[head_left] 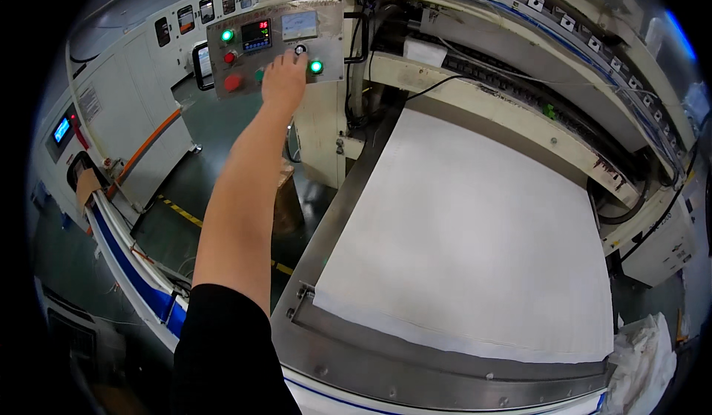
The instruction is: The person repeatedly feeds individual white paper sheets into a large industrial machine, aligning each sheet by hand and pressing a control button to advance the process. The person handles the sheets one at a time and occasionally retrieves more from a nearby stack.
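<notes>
My left arm, in a black sleeve, reaches up to a metal control panel. My left hand is at the panel's lower right, fingers curled, with the index finger at a small black rotary knob. The thumb is hidden. Right of the hand a green button glows. Another lit green button, a red button, a larger red button, a digital display and a pale screen share the panel. My right hand is out of view.
A stack of white sheets lies on a metal machine bed, under a cream crossbeam. A blue conveyor belt and white cabinets stand left. Clear plastic wrap hangs at the right front corner.
</notes>
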Demonstrator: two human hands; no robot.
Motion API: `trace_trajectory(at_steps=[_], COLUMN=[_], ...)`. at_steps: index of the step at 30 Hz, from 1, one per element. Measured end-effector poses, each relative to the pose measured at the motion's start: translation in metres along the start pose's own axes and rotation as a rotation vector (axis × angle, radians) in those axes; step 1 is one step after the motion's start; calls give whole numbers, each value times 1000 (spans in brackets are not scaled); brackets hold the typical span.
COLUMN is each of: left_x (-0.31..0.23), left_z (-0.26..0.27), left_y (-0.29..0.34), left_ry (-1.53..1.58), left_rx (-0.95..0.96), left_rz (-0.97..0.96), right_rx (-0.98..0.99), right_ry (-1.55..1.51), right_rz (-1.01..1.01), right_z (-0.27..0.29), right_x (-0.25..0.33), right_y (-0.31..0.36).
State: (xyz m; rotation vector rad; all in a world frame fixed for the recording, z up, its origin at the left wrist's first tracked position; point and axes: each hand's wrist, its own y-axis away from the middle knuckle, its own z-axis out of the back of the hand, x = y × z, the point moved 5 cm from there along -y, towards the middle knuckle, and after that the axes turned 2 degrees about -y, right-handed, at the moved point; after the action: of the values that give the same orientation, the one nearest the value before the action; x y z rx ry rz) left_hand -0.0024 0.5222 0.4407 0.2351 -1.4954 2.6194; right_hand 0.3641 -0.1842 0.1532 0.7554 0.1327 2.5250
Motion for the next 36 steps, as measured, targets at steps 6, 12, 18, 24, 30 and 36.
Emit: trace_trajectory(at_steps=[6,12,18,24,30,36], left_x=[10,22,27,28,20,-63], left_z=[-30,-34,-43,-43,-35,18], left_y=[-38,-43,-40,-40,-38,59], left_ry=[36,104,159,169,135,407], left_rx=[74,-14,79,105,69,89], left_rz=[-51,-31,25,91,199,-93], right_rx=[-18,-9,19,65,98,104], right_ry=[38,57,87,109,122,70], right_rz=[-94,-144,-168,-178,-173,-160], right_z=[6,7,7,-2,-10,-13], right_x=[11,21,25,22,14,10], right_y=[3,15,20,20,24,19])
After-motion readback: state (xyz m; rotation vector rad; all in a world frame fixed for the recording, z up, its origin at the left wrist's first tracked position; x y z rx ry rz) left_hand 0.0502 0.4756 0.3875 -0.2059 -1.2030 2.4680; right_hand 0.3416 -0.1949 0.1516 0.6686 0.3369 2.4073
